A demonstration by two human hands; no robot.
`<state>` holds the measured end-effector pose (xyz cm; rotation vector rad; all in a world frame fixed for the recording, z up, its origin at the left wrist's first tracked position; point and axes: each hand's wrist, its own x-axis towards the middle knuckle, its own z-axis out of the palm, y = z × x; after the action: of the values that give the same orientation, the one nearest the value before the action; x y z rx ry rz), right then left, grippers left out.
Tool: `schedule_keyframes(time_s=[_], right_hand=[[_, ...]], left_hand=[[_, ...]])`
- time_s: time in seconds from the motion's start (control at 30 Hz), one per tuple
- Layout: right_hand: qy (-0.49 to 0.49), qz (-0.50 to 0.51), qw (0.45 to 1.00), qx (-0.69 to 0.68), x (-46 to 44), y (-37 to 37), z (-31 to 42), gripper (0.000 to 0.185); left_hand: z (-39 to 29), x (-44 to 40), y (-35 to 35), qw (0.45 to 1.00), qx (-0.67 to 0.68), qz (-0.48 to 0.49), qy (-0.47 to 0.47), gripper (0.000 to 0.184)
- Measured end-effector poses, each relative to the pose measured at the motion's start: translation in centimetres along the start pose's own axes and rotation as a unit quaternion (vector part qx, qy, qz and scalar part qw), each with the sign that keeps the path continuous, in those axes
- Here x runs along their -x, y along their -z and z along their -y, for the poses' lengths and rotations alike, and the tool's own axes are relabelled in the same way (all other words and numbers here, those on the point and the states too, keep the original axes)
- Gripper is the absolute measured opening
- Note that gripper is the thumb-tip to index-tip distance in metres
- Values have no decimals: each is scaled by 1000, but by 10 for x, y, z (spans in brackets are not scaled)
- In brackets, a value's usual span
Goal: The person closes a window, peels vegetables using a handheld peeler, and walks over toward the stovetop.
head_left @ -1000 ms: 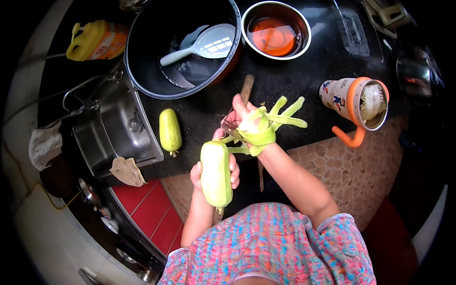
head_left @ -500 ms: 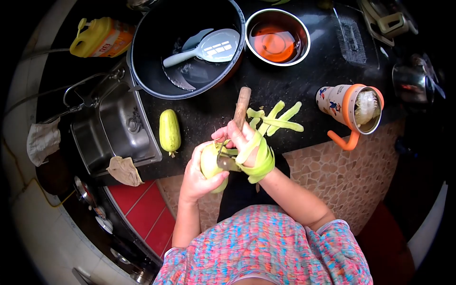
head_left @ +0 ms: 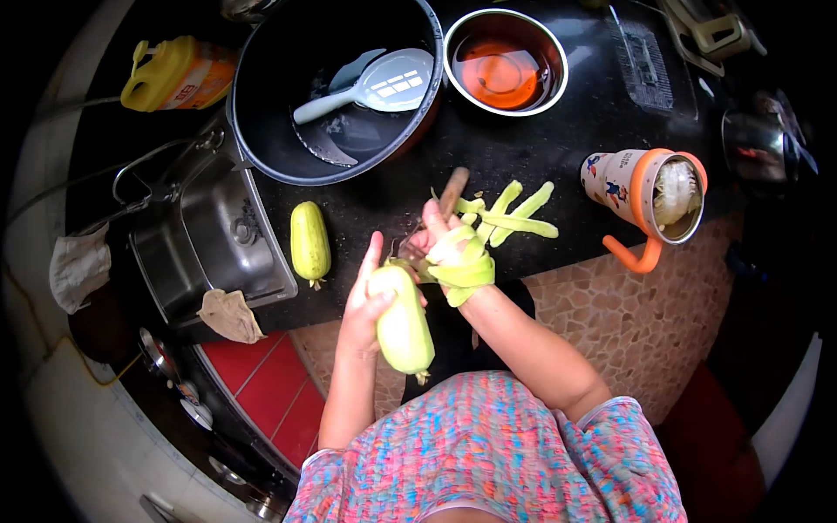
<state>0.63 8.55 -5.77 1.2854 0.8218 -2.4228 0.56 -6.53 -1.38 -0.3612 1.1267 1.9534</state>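
Head view, I log: left hand [head_left: 357,315] grasping pale peeled squash [head_left: 406,324], just near of counter [head_left: 362,205] edge | right hand [head_left: 446,249], peel strips [head_left: 468,276] draped over it, clenched on wooden-handled tool [head_left: 454,189], possibly a peeler, blade blurred | I see unpeeled squash [head_left: 310,241] left, beside sink [head_left: 207,213].

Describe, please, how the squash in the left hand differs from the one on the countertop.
The held squash looks pale and peeled; the counter squash is deeper yellow-green, apparently unpeeled. The held squash is in the left hand; the counter squash lies untouched on the countertop. Both are elongated, with a stub at one end.
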Motion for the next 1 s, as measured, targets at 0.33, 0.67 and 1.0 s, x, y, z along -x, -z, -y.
schedule_keyframes(time_s=[0.33,0.67,1.0], right_hand=[[117,2,992,-51,36,-8,22,36],[162,-38,986,-11,41,8,25,37],[200,-26,979,10,40,6,37,34]], left_hand=[[-12,-10,-6,905,385,176,-37,77],[-38,13,-34,937,302,150,-92,71],[15,-3,4,874,391,281,-67,83]])
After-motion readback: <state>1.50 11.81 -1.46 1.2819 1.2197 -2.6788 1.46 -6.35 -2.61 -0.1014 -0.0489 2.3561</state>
